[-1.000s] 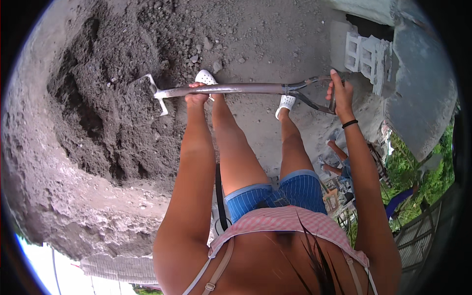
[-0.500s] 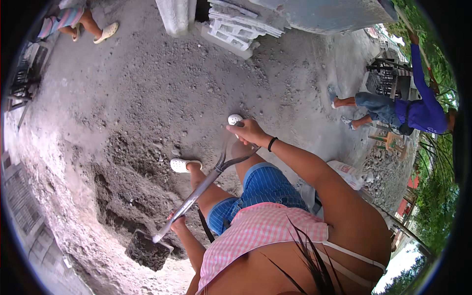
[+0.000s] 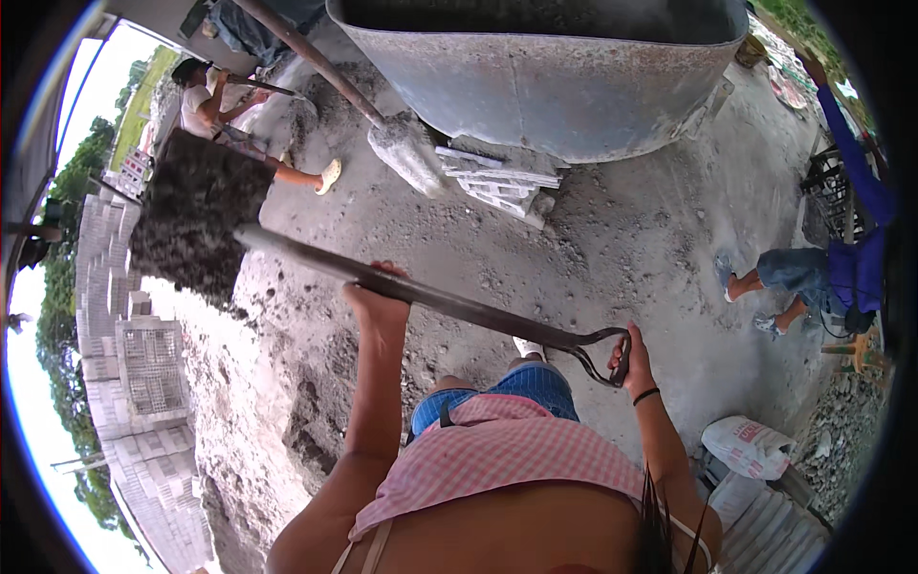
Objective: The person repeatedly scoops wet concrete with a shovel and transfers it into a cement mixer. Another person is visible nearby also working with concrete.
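- The shovel (image 3: 402, 287) is held raised above the sandy ground (image 3: 612, 249), its blade at the far left heaped with dark wet sand (image 3: 196, 215).
- The left hand (image 3: 375, 304) clamps its fingers around the dark shaft mid-length.
- The right hand (image 3: 631, 362) grips the D-handle, fingers closed.
- The blade itself is buried under sand; a grey mixer tub (image 3: 545, 77) is cut off at the top.

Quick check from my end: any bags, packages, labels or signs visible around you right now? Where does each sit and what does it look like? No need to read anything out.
Sack: on the ground at the lower right, just beyond the right hand on the shovel handle's end; lying on its side, plump and creased, white with red and dark printing.
No signs, screens or other labelled packages can be made out.
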Tool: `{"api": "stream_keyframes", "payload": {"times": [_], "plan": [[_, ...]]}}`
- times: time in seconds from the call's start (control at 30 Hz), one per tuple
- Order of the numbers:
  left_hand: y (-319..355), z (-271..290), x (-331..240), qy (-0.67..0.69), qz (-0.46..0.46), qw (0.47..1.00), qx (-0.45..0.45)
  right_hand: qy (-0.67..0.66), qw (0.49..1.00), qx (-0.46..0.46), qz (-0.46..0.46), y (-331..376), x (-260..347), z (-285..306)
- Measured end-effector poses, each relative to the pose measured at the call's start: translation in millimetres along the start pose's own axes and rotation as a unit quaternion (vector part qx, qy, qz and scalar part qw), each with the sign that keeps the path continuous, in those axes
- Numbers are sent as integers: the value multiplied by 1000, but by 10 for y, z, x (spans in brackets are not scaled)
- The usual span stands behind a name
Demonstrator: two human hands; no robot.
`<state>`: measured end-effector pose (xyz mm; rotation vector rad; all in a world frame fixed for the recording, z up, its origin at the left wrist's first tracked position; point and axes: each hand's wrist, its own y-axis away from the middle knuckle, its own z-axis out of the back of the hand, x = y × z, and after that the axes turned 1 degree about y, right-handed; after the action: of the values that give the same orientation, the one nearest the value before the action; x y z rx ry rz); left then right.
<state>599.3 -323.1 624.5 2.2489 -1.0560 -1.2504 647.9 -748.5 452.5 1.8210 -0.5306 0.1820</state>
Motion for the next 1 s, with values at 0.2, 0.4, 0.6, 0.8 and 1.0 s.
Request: {"api": "stream_keyframes", "payload": {"times": [0.2, 0.4, 0.6, 0.8, 1.0], "plan": [[-503, -1825, 523, -128, 68, 958, 248, -106, 987, 81, -86, -150, -656, -364], [-516, -2207, 1056, -230, 121, 924, 281, -196, 934, 108, -279, -273, -1050, -459], [-421, -1423, 325, -166, 138, 931, 293, -57, 977, 33, -201, -76, -865, -731], [-668, 875, -683, 85, 86, 980, 155, 61, 986, -8, -156, -470, -864, -825], [-392, 3722, -572, 204, -41, 897, -390, 266, 959, -14, -94, -604, -1005, -1451]]}}
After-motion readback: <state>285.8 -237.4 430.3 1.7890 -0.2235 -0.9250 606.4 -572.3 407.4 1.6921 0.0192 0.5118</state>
